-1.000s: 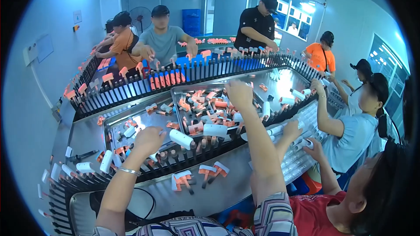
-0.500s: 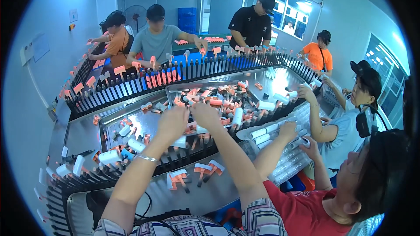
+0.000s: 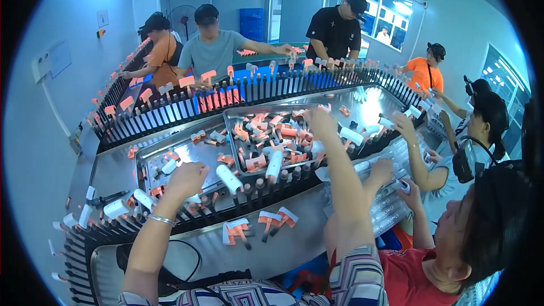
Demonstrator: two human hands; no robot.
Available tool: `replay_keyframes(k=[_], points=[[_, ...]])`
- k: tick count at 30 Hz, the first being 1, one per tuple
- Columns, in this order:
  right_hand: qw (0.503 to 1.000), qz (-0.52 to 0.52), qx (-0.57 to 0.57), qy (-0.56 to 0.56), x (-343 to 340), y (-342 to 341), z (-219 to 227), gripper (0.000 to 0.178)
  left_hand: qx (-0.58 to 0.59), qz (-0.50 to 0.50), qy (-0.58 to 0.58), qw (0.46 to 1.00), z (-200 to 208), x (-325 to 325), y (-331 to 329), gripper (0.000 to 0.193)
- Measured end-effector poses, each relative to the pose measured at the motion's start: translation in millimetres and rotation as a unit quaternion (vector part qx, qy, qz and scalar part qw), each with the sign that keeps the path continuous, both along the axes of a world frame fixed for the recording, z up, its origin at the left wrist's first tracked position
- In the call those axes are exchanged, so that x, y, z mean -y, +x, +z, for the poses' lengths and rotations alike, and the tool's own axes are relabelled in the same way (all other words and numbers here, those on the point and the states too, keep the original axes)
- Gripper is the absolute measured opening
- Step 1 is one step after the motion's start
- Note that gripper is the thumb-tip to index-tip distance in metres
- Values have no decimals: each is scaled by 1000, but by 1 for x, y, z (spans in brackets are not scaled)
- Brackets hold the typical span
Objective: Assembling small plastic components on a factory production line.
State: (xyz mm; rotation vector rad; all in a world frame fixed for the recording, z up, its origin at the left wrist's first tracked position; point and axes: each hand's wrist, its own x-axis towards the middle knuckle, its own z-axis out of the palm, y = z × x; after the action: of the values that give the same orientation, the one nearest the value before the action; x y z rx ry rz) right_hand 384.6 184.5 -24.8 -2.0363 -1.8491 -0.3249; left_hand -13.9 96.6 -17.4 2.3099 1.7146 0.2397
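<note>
My left hand (image 3: pixel 188 180) is over the near edge of the left metal tray (image 3: pixel 141 164). Its fingers look curled in, and what they may hold is hidden. A white curved cap (image 3: pixel 229 179) on a dark peg stands just right of it. My right hand (image 3: pixel 321 126) is blurred over the right side of a second metal tray (image 3: pixel 228 127), which is heaped with small orange-and-grey parts (image 3: pixel 288 131). Its fingers cannot be made out. Another white cap (image 3: pixel 275 165) stands on the peg row between my arms.
Three orange-and-white T-shaped parts lie on the near metal bench (image 3: pixel 215 260). A peg conveyor (image 3: pixel 249 92) curves round the trays. At right, a person in a red shirt (image 3: pixel 416 269) handles white pieces over a clear plastic tray (image 3: pixel 391 209). Several other people work along the conveyor.
My hands, close together over the heaped tray before, have parted. The left has come left and nearer; the right has swung right and farther away. The view has shifted slightly.
</note>
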Motion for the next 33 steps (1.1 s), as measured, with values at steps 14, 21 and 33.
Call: replay_keyframes(k=[14,21,33], points=[[994,108,28,0,34,-124,-40,27,151,-100,238,954,26,7,80,29],[976,174,-121,-42,45,-163,-14,27,-67,-40,16,997,4,14,53,43],[1000,14,-2,-24,45,-37,-39,29,53,13,266,962,-5,34,-16,28]])
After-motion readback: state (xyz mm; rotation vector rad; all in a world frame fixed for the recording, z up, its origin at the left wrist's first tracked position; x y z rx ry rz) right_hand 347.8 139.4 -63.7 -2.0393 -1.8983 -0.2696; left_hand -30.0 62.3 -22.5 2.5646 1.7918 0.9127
